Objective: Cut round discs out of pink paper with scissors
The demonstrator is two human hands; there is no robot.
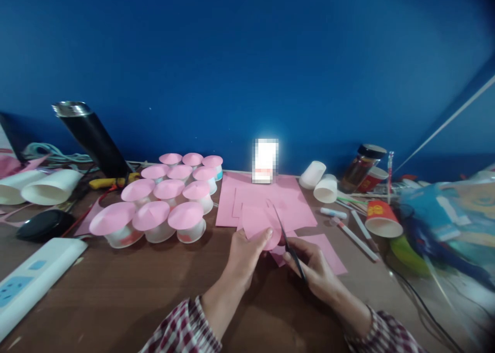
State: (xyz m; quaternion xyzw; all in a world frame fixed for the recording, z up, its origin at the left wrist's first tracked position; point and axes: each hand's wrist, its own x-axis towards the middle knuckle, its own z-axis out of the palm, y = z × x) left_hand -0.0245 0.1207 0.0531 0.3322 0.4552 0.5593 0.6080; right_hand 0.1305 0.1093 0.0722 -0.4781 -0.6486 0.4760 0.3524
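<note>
Scissors cutting a pink paper piece over the worktop [116, 291].

The left hand [244, 252] pinches the pink piece [257, 220] by its near edge, keeping it taut for the blades; the right hand [313, 265] is closed round the scissors [288, 244]. More pink sheets [266, 195] lie just behind, within reach; capped cups [166, 206] stand clustered to the left.

Left hand [246, 250] in pinching grip, thumb on top, right hand [311, 262] closed, both forearms angled inward

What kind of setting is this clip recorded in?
Probably a craft desk against a blue wall: pink paper sheets, scissors in the right hand, and pink-capped cups.
</note>
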